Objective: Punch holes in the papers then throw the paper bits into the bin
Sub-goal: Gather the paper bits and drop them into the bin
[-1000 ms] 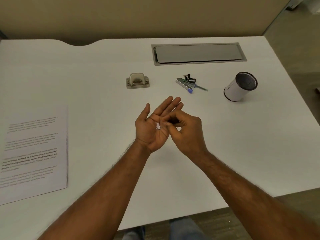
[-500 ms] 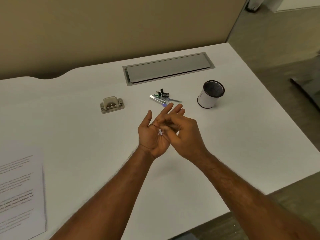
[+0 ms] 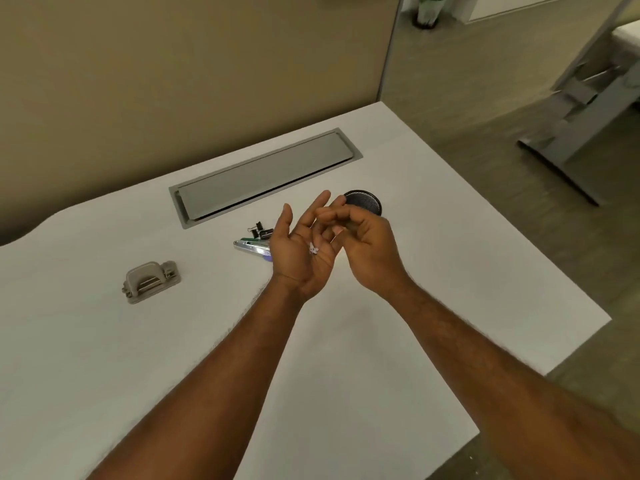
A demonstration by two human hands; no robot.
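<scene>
My left hand [image 3: 301, 258] is held palm up above the white desk [image 3: 346, 358], with a few small white paper bits [image 3: 313, 249] lying in the palm. Right beside it, my right hand [image 3: 367, 249] has its fingers curled together at the left fingertips; nothing shows between them. The bin [image 3: 365, 201], a small cup with a black mesh rim, stands just behind both hands and is mostly hidden by them. A grey hole punch [image 3: 150, 280] sits on the desk to the left. The papers are out of view.
Pens and black binder clips [image 3: 256, 239] lie just left of my left hand. A grey cable tray lid [image 3: 266, 174] is set into the desk behind them. A beige partition backs the desk; the desk's right edge drops to the floor.
The view has swung right, so the papers left the frame. Both hands moved toward the bin, still carrying the paper bits, and now cover most of it.
</scene>
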